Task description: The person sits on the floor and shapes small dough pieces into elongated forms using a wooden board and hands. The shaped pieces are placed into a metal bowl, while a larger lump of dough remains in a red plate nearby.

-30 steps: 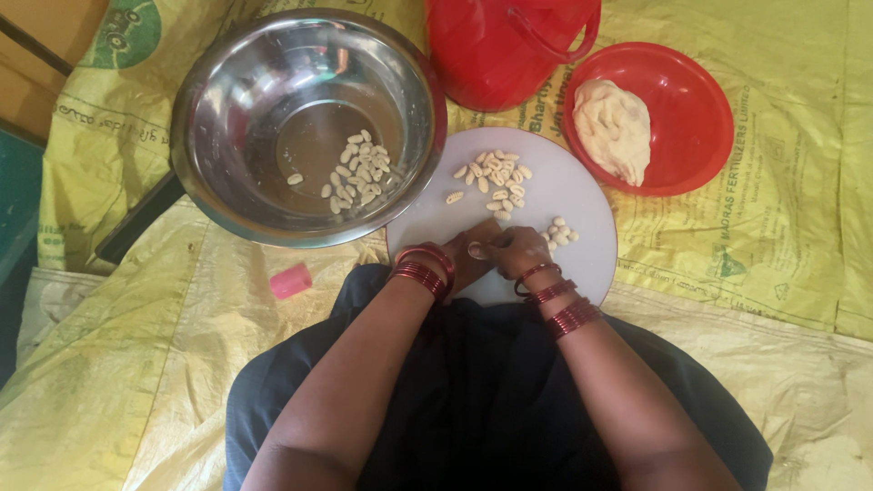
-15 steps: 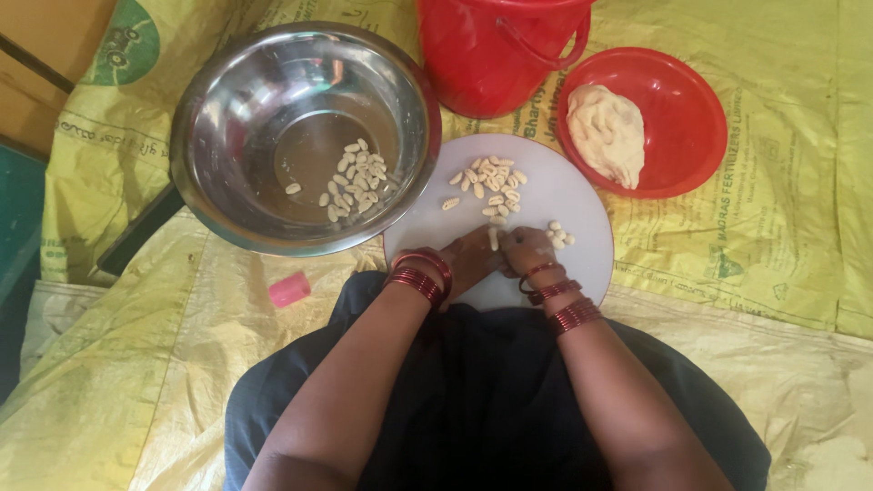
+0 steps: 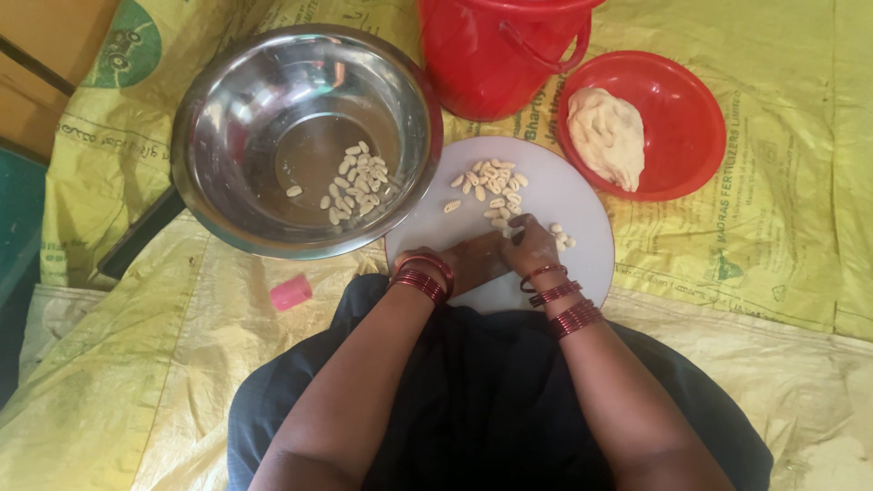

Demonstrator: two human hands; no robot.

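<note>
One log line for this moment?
left hand on white board | right hand by dough pieces | steel bowl left

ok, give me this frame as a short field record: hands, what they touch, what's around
left hand: on the round white board, near edge, pressed close to the right hand
right hand: on the board, fingertips by a few small dough pieces
held item: cannot tell, hidden between the hands
dough pieces on board: loose pile at the far side
steel bowl: left of board, small dough pieces inside
red bowl: right, holds a dough lump
red bucket: beyond the board
pink block: on the yellow sack mat
</note>
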